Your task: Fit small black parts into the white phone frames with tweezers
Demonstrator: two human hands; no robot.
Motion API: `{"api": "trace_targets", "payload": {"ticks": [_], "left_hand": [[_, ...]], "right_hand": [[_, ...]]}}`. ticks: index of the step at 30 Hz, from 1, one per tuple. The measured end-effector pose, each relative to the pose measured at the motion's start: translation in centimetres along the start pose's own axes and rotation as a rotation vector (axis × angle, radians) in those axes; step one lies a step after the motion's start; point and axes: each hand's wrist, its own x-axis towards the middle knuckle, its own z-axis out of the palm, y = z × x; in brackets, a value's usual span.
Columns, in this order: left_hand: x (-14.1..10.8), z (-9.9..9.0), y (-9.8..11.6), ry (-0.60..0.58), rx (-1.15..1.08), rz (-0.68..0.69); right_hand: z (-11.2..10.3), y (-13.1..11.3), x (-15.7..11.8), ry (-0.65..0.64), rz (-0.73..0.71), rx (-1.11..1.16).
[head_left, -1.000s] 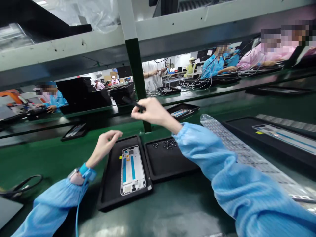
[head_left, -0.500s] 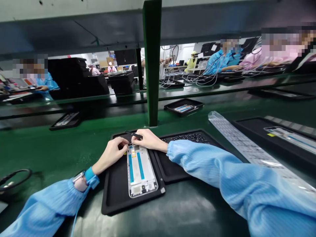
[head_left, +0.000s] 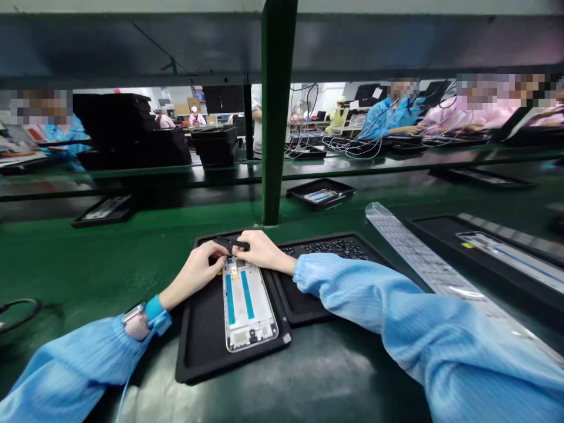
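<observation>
A silver phone housing (head_left: 251, 305) with two blue adhesive strips lies in a black foam tray (head_left: 198, 346), its top end away from me. My left hand (head_left: 205, 264) is at the housing's top left corner, thumb and forefinger closed together; what is between the fingertips is too small to make out. My right hand (head_left: 258, 249) pinches a slim black tool, apparently tweezers (head_left: 238, 243), over the top edge. The fingertips of both hands almost meet there and hide the spot being worked on.
Beside the tray, partly under my right sleeve, is a second black tray (head_left: 299, 302) holding many small dark parts (head_left: 348, 247). Further right lie a clear plastic strip (head_left: 409, 252) and another tray with a phone housing (head_left: 520, 252). A green post (head_left: 277, 129) rises ahead; co-workers sit beyond.
The view has shifted slightly, so the trays and hands appear a little further left. Both hands stay at the housing's top edge, and the black tool has turned slightly.
</observation>
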Motion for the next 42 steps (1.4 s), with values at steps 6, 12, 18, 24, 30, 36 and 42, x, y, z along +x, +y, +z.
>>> {"api": "trace_targets", "payload": {"ticks": [6,12,18,24,30,36,42], "left_hand": [[0.4,0.1,-0.5,0.001,0.002,-0.008],[1.0,-0.3,-0.6,-0.057,-0.027,0.028],[0.8,-0.4,-0.3,-0.042,-0.027,0.05],[0.7,-0.2,-0.2,-0.031,-0.025,0.089],[0.9,-0.4,0.2,-0.035,0.027,0.13],[1.2,-0.4,0.1,-0.062,0.075,0.192],[1.3,-0.2,-0.1,-0.063,0.087,0.225]], "right_hand": [[0.4,0.2,-0.1,0.008,0.0,-0.064],[0.5,-0.2,-0.1,-0.007,-0.019,-0.113],[0.2,-0.9,-0.3,-0.048,-0.017,-0.138],[-0.2,-1.1,0.0,-0.097,-0.033,-0.105],[-1.5,-0.7,0.6,-0.175,0.039,0.088],[-1.7,0.3,1.1,-0.224,0.178,0.246],[-1.4,0.7,1.8,-0.266,0.276,0.307]]}}
